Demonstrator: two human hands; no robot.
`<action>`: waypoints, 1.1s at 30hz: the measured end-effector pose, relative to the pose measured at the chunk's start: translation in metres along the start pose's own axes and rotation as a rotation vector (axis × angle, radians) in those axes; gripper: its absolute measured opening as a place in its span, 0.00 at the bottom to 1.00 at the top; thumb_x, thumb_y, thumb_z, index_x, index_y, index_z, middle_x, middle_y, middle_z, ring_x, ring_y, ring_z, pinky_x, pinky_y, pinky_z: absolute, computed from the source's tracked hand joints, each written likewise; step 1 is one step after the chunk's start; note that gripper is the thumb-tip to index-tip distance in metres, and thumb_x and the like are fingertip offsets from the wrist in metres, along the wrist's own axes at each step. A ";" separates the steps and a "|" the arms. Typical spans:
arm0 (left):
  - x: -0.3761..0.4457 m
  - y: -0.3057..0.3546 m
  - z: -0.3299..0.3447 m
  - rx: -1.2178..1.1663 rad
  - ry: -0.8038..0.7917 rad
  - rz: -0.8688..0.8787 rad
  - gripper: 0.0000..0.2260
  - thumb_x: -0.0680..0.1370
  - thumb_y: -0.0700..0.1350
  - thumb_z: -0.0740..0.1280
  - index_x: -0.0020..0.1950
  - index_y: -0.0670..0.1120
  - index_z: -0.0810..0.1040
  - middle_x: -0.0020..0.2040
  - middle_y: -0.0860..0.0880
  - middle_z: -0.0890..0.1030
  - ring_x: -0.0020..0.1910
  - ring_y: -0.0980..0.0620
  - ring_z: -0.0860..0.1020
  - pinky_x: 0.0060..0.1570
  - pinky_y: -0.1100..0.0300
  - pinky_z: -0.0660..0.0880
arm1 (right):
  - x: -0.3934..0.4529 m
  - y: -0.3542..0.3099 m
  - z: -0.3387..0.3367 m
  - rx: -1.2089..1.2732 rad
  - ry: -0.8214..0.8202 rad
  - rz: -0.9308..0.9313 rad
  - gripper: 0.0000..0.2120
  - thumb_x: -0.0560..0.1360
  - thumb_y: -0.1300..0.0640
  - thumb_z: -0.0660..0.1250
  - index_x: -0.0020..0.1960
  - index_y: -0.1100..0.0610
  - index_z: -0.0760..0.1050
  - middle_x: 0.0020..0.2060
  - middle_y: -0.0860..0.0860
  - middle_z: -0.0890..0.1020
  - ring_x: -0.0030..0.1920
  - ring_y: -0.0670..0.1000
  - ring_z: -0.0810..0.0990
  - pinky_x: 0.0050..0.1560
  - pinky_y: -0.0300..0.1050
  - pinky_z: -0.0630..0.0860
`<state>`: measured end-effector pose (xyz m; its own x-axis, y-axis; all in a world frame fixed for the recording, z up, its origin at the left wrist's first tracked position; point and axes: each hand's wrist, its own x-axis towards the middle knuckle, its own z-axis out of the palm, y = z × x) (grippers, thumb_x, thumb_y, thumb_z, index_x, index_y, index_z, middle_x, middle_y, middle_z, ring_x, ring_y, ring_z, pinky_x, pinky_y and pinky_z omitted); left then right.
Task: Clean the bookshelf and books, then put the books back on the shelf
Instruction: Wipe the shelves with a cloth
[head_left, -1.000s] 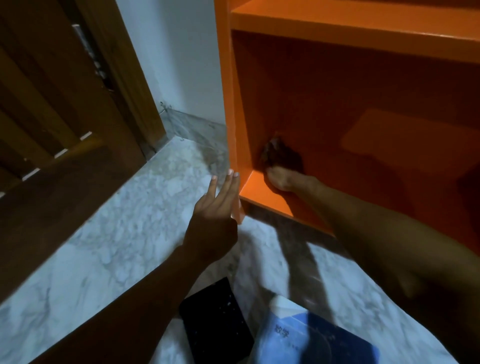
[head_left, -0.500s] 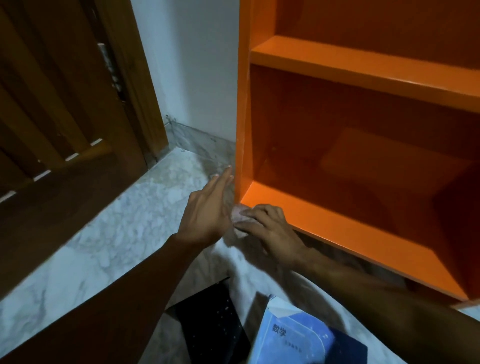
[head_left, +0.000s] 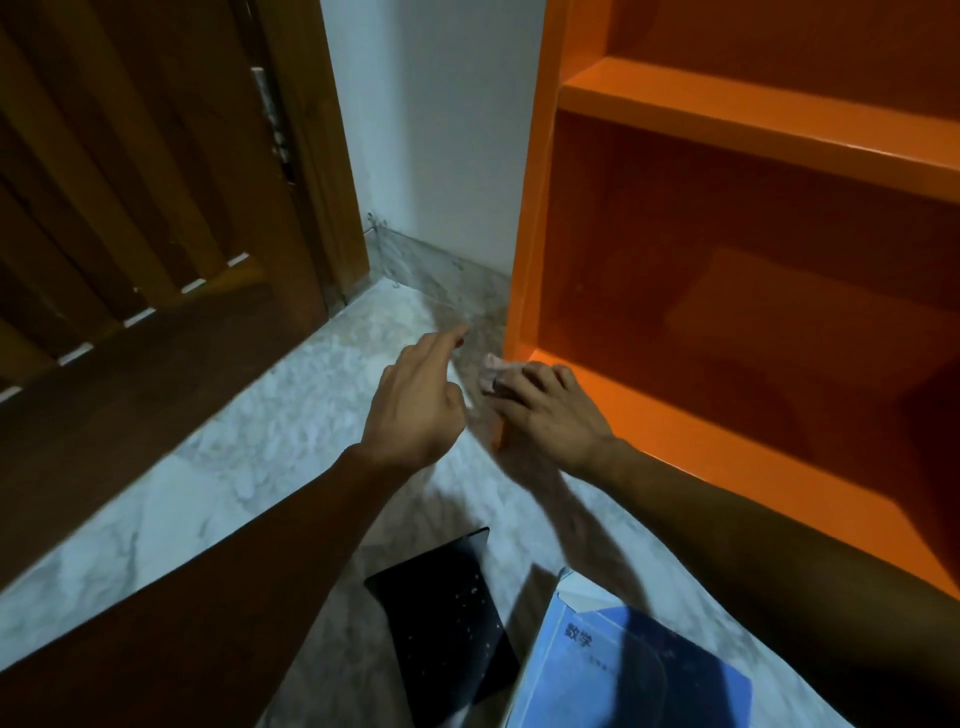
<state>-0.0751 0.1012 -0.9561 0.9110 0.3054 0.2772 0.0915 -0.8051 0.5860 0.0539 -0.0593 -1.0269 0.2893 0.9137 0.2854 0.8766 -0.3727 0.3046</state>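
Head view. Orange bookshelf (head_left: 727, 109), right; lower compartment bare. Right hand (head_left: 545, 410) at the bottom shelf's front left corner, fingers curled on a small pale cloth (head_left: 492, 365), seemingly a wiping rag, though blurred. Left hand (head_left: 415, 402) just beside it above the marble floor (head_left: 208, 467), fingers extended, holding nothing. Black book (head_left: 447, 623) and blue book (head_left: 623, 670) lie on the floor near the person. Wooden door (head_left: 130, 208), left.
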 end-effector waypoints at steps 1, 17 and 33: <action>0.000 0.003 0.002 0.029 -0.038 0.022 0.26 0.78 0.38 0.59 0.76 0.47 0.65 0.72 0.46 0.71 0.70 0.45 0.70 0.68 0.46 0.68 | -0.006 -0.003 0.004 -0.037 -0.069 0.000 0.23 0.74 0.53 0.54 0.63 0.51 0.79 0.61 0.51 0.77 0.60 0.59 0.67 0.52 0.53 0.63; -0.041 0.056 0.077 0.116 -0.424 0.069 0.21 0.79 0.41 0.60 0.72 0.52 0.71 0.69 0.49 0.76 0.65 0.46 0.74 0.64 0.55 0.69 | -0.171 0.031 -0.043 -0.346 -0.437 0.058 0.09 0.69 0.56 0.76 0.47 0.58 0.86 0.56 0.53 0.78 0.54 0.60 0.69 0.46 0.56 0.62; -0.093 0.109 0.123 0.036 -0.775 0.027 0.29 0.80 0.53 0.62 0.80 0.53 0.55 0.75 0.45 0.64 0.69 0.40 0.70 0.66 0.44 0.70 | -0.301 0.041 -0.136 0.420 -0.922 1.153 0.09 0.77 0.52 0.69 0.55 0.48 0.73 0.53 0.54 0.81 0.42 0.51 0.84 0.29 0.41 0.78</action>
<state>-0.1002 -0.0768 -1.0114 0.9330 -0.1466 -0.3288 0.0665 -0.8275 0.5575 -0.0496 -0.3719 -0.9767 0.8575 0.0076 -0.5145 0.0114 -0.9999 0.0043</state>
